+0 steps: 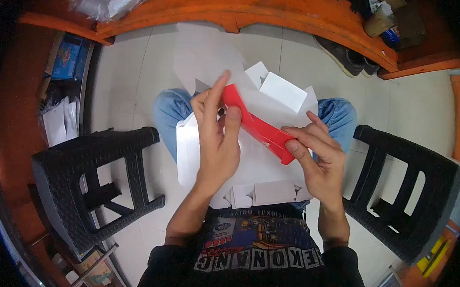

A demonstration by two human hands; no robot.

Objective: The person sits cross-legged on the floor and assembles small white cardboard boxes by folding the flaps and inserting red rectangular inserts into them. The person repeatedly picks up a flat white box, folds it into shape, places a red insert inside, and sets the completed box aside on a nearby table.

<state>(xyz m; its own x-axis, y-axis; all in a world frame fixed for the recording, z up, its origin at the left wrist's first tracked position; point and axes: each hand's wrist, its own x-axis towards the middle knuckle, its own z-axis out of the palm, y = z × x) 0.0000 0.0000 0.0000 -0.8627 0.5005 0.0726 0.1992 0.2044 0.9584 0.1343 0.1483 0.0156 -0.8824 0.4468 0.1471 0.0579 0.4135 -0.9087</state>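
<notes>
Half-curled left hand (217, 139) and right hand (322, 162) are pinching opposite ends of a long red card strip (259, 126). They're probably steadying it.

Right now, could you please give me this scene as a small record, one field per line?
Left hand: holding the upper-left end of the red strip
Right hand: holding the strip's lower-right end, thumb on its face
Strip position: slanted between both hands
Beyond the strip: white folded card, between the knees
Near the shirt: pale card flaps
Sides: left black stool; right black stool
Upper right: dark shoes on the floor
</notes>
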